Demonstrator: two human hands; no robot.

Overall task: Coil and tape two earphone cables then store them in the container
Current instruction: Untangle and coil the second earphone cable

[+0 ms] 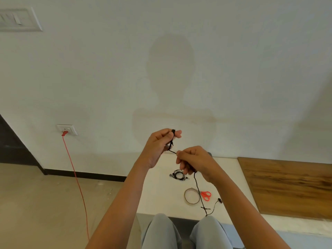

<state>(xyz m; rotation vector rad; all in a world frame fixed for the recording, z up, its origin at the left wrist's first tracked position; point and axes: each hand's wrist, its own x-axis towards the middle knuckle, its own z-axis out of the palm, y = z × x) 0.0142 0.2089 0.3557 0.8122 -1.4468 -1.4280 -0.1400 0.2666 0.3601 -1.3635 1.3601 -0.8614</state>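
My left hand [159, 142] is raised above the white table [158, 194] and holds loops of a black earphone cable [198, 190] wound round its fingers. My right hand [195, 161], just below and to the right, pinches the same cable. The loose end hangs down from it to the table's front edge, where an earbud [219, 200] lies. A second black earphone cable [178, 175] lies coiled on the table under my hands. A roll of tape [191, 196] lies flat near the front. No container is in view.
Red-handled scissors [205, 195] lie beside the tape roll. A wooden board [291, 187] covers the table's right part. A red cord [77, 178] runs from a wall socket [66, 129] down to the floor at left. My knees [161, 229] are below the table edge.
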